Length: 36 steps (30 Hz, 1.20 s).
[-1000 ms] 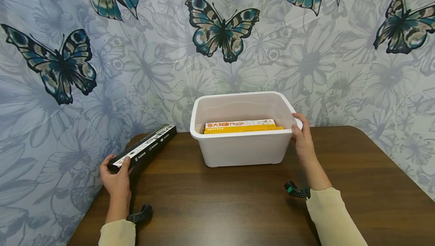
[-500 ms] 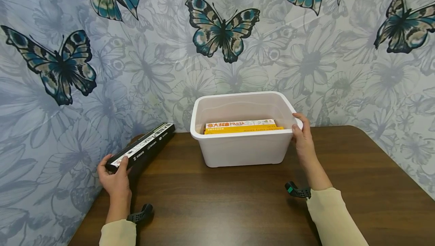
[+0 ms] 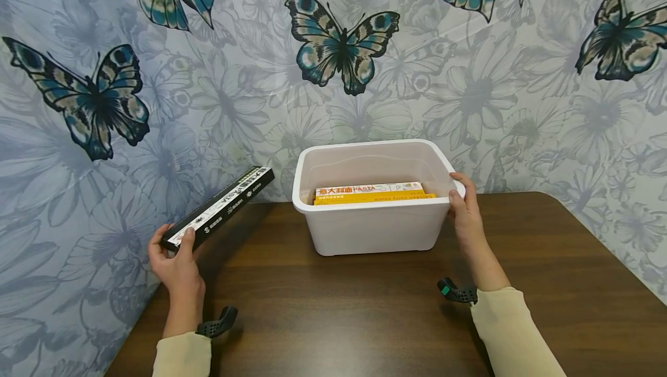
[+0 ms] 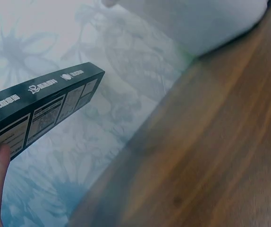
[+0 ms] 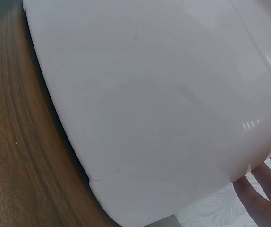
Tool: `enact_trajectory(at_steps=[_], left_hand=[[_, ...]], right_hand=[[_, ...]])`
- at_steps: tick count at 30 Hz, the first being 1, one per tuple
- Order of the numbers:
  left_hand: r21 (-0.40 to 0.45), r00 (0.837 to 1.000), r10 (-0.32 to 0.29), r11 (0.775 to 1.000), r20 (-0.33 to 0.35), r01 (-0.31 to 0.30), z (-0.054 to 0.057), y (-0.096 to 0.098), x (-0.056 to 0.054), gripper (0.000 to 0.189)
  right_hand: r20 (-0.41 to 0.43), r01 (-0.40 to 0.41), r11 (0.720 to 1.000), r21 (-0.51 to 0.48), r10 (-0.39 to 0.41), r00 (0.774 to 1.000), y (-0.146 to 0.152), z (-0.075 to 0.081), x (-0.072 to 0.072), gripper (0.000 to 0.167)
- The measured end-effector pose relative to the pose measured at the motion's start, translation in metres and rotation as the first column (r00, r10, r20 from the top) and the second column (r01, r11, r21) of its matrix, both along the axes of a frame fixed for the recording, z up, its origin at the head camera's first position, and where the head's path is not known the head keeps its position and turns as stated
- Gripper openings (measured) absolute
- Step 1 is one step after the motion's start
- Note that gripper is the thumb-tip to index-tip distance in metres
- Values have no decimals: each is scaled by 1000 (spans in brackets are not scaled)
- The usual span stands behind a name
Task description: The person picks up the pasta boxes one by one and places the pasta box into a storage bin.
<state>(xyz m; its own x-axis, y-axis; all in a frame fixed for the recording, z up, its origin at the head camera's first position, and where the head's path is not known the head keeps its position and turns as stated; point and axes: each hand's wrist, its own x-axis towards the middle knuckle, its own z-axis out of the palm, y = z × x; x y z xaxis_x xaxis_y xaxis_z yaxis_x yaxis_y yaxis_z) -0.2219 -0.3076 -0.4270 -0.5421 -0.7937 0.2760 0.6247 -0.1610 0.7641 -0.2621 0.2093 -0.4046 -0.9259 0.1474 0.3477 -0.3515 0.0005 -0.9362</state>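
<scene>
My left hand (image 3: 177, 261) grips the near end of a long black box (image 3: 219, 206) with a white printed strip, thumb on one side and fingers on the other. The box's far end is tilted up off the table; white lettering and label panels show on the black box (image 4: 46, 101) in the left wrist view. At the right end of a white plastic bin (image 3: 372, 229), my right hand (image 3: 466, 215) holds the rim. Inside that bin lie a white and orange pasta box (image 3: 367, 188) and a yellow box (image 3: 375, 197), their lower parts hidden by the front wall.
A brown wooden table (image 3: 333, 313) carries the bin near its back edge. Directly behind stands a wall covering (image 3: 234, 105) printed with butterflies and flowers, which also runs along the left side. Dark straps (image 3: 216, 324) circle both wrists.
The black box's far end has risen off the table, and my left hand has lifted slightly with it. My right hand and the bin stay put.
</scene>
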Motion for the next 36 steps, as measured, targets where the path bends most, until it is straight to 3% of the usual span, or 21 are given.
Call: enact_trajectory(at_steps=[6, 13, 23, 36], left_hand=[[19, 995, -45, 999, -94, 47, 10, 7, 1, 50], [37, 982, -101, 993, -159, 108, 21, 19, 1, 53], [-7, 970, -126, 992, -208, 127, 32, 30, 3, 49], [-36, 951, -222, 975, -216, 220, 43, 53, 6, 48]], right_hand=[[-10, -6, 1000, -5, 6, 1000, 0, -1, 0, 46], [-12, -3, 1000, 1, 3, 1000, 0, -1, -1, 45], [-11, 16, 1000, 3, -16, 1000, 0, -2, -1, 45], [-17, 9, 1000, -1, -9, 1000, 0, -3, -2, 45]])
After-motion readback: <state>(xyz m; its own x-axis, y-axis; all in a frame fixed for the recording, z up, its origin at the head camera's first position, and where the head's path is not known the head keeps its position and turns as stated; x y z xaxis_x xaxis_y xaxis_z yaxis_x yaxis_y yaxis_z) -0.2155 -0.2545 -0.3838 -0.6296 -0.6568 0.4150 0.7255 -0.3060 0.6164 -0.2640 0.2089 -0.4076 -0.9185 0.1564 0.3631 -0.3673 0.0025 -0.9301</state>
